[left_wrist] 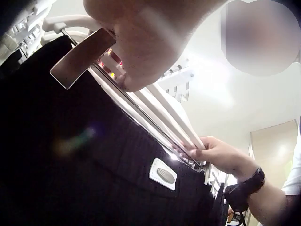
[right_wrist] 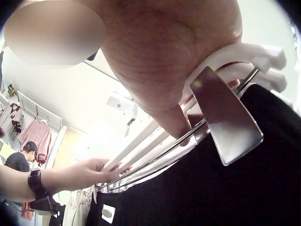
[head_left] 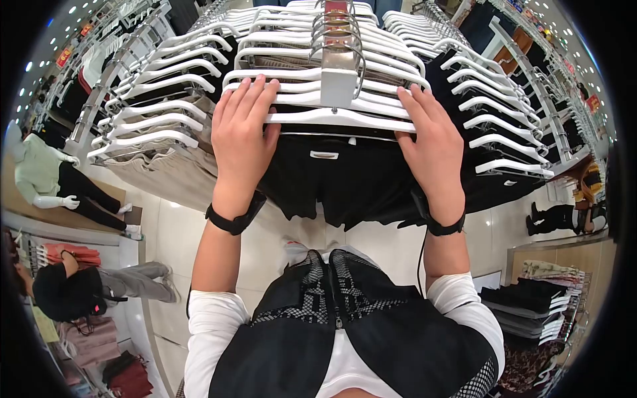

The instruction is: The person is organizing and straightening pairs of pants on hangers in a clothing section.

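A row of white hangers (head_left: 342,118) hangs from a central metal arm, the front one carrying black trousers (head_left: 358,182) with a small white waistband label (left_wrist: 163,174). My left hand (head_left: 244,136) grips the left ends of the front hangers, fingers laid over their tops and thumb on the near side. On the opposite ends, my right hand (head_left: 434,142) holds the same bunch in mirror fashion. Close below each palm, the wrist views show a shiny metal clip (left_wrist: 82,59) on the trousers' waist. Fingertips are partly hidden behind the hangers in both wrist views.
Side rows of hangers carry beige trousers (head_left: 172,172) at left and dark ones (head_left: 504,186) at right. Metal rings (head_left: 338,33) hang around the central arm. A mannequin (head_left: 50,172) stands at left, with a person (head_left: 73,285) below it. Folded clothes (head_left: 524,302) fill a right-hand shelf.
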A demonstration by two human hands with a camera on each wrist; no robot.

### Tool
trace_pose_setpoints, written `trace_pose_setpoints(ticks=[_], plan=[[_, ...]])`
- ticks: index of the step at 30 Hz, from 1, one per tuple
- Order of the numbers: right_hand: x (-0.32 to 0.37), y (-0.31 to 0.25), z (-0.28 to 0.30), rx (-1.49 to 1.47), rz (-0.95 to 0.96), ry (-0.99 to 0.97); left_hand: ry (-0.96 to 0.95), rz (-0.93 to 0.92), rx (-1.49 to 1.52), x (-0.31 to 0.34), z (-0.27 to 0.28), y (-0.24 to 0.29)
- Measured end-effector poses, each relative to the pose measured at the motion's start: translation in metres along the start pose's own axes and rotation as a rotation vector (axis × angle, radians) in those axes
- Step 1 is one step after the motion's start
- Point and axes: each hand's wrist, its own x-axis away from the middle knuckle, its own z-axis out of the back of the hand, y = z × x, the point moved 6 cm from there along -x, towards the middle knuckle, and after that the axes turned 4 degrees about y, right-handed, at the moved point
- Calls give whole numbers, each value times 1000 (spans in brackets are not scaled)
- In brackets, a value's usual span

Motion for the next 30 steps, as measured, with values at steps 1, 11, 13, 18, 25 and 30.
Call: trace_pose_setpoints(ticks=[1,11,13,18,25,30], plan=[[1,0,0,0,-1,-4,19,9,-14,1,-1,0],[0,0,1,34,48,10,90,37,-35,3,-4,0],[0,0,0,34,42,12,93,42,-26,4,-3,0],[0,-1,-1,18,2,-6,44,46,-31,7,-1,0],[1,-1,-6,-15,-88,4,-24,19,-6,3,10,-5],[2,-3,-5,30,-156,-34,0,-12,51,4,13,-11]])
